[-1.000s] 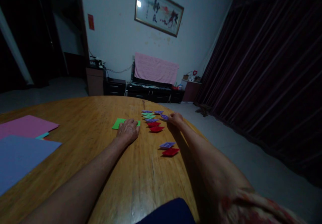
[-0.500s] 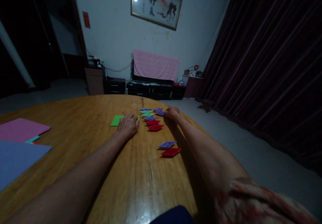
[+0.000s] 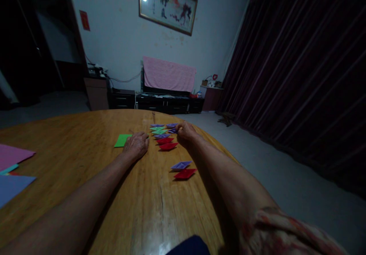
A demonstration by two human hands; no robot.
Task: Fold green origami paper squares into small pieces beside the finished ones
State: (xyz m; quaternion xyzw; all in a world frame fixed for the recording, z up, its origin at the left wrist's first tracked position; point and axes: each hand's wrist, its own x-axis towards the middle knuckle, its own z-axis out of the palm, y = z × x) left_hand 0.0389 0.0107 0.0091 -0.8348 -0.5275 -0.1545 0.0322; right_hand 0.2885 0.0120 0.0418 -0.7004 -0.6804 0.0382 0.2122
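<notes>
A small purple paper boat (image 3: 172,131) sat near the far edge of a wooden table (image 3: 137,209). At its three o'clock, the right hand (image 3: 184,129) seemed to pinch its tip, fingertips together; a light hold would best spare the folds. Another purple boat (image 3: 171,125) lay at twelve, a mixed-colour row (image 3: 161,136) at nine. At eight, the left hand (image 3: 137,145), fingers bent, covered part of a green paper (image 3: 121,141); any grip couldn't be told.

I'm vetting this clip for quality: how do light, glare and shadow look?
In the head view: dim overall, the curtain very dark; a bright reflection on the framed picture; a pale sheen on the near tabletop; a dark shadow beside the right forearm.
</notes>
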